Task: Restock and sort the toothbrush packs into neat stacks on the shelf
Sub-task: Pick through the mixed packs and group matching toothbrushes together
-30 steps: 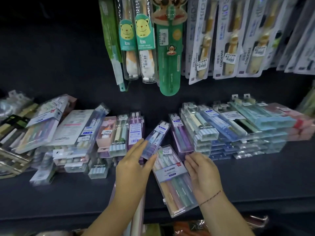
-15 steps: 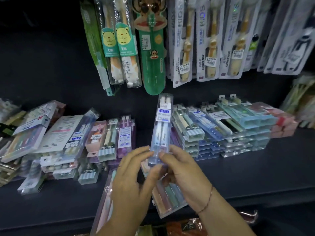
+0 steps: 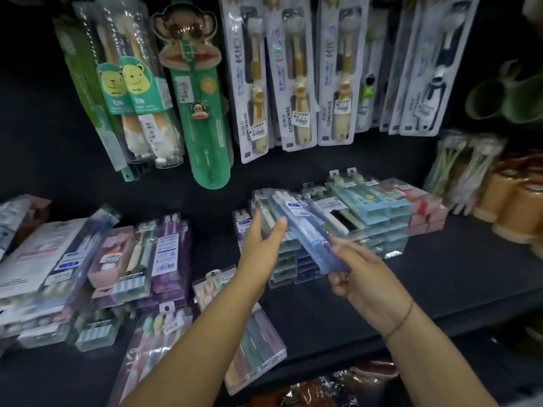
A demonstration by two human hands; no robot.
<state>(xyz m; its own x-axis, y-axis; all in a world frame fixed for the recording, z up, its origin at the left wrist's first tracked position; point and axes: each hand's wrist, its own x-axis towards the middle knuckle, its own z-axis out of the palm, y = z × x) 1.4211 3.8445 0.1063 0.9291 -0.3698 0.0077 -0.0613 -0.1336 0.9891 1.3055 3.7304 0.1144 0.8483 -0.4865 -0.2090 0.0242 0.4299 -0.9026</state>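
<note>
A clear blue toothbrush pack is held tilted above the neat stacks of packs at the middle right of the dark shelf. My right hand grips the pack's lower end, fingers curled beneath it. Against the pack's upper left edge rests my left hand, fingers fairly straight. Looser, untidy piles of packs fill the shelf's left side. A multi-colour pack lies flat near the front edge, partly under my left forearm, and another pack lies to its left.
Children's toothbrush packs and a green monkey-topped case hang above the shelf. Orange cups and bundled brushes stand at the far right, green cups above them. More goods sit below the shelf's front edge.
The blue pack went from upright in front of me to tilted over the right stacks. Both hands moved right and forward with it, and my view shifted right.
</note>
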